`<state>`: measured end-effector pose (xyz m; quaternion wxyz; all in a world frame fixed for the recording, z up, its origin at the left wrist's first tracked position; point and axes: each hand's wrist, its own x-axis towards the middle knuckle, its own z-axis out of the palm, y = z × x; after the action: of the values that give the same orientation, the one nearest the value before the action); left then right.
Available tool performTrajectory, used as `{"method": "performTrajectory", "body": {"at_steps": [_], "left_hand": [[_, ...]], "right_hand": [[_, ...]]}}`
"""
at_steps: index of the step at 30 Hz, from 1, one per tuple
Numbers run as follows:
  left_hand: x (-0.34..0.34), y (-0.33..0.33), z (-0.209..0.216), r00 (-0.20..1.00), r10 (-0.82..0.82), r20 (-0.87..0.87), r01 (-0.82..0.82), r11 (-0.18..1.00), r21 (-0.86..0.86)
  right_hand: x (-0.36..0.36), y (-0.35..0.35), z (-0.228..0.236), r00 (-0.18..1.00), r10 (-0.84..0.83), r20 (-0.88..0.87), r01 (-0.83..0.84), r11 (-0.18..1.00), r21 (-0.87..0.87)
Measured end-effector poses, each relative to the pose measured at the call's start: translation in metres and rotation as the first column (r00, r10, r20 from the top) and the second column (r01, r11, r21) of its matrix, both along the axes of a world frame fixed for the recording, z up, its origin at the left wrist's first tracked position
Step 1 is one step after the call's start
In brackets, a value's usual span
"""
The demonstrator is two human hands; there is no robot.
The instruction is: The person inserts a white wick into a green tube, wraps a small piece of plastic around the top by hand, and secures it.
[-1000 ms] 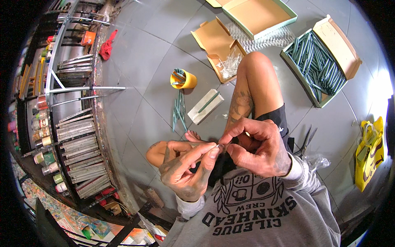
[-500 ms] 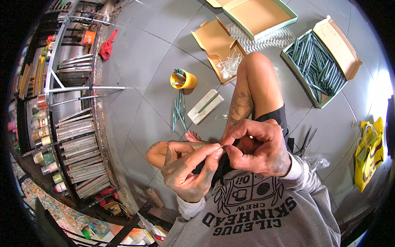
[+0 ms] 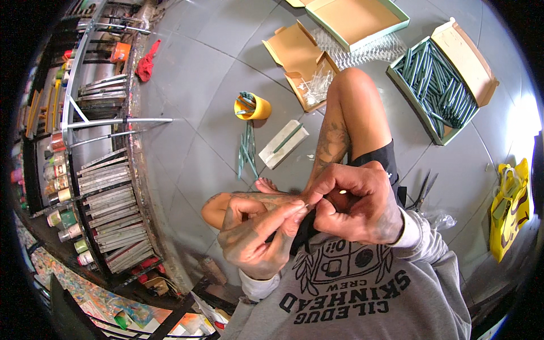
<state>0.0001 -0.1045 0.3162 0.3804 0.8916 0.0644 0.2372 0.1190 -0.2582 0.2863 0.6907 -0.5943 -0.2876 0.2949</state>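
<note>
My left hand [image 3: 255, 235] pinches a thin piece [image 3: 307, 205] between thumb and forefinger; my right hand [image 3: 362, 207] pinches it likewise, with the fingertips just beside those of the left. The piece sits above my lap, mostly hidden; its kind cannot be told. On the floor [image 3: 209, 107], a white block [image 3: 271, 160] carries one green pen [image 3: 288, 139], aligned toward the block's upper right corner. Loose pens [image 3: 247, 153] lie beyond the block's left edge, below a yellow cup [image 3: 260, 107] of pens. A rack [image 3: 107, 187] lines the floor's left edge.
</note>
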Motion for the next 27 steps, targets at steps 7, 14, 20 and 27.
{"method": "performTrajectory", "body": {"at_steps": [7, 14, 20, 27], "left_hand": [[-0.001, 0.002, -0.004, 0.99, 0.137, -0.045, -0.14, 0.988, -0.068], [0.001, -0.002, 0.0, 0.985, 0.169, -0.027, -0.169, 0.986, -0.002], [0.002, -0.003, 0.005, 0.992, 0.12, -0.036, -0.115, 0.987, 0.113], [-0.001, 0.001, 0.009, 0.996, -0.043, -0.074, 0.059, 0.971, 0.233]], "right_hand": [[0.004, 0.0, 0.001, 0.96, 0.113, -0.256, -0.09, 0.991, 0.098], [0.005, 0.003, -0.001, 0.982, 0.084, -0.167, -0.073, 0.995, 0.072], [0.002, 0.009, -0.006, 1.0, -0.02, -0.018, 0.021, 0.998, 0.067], [0.004, 0.006, -0.003, 0.99, 0.018, 0.14, -0.02, 1.0, 0.012]]}}
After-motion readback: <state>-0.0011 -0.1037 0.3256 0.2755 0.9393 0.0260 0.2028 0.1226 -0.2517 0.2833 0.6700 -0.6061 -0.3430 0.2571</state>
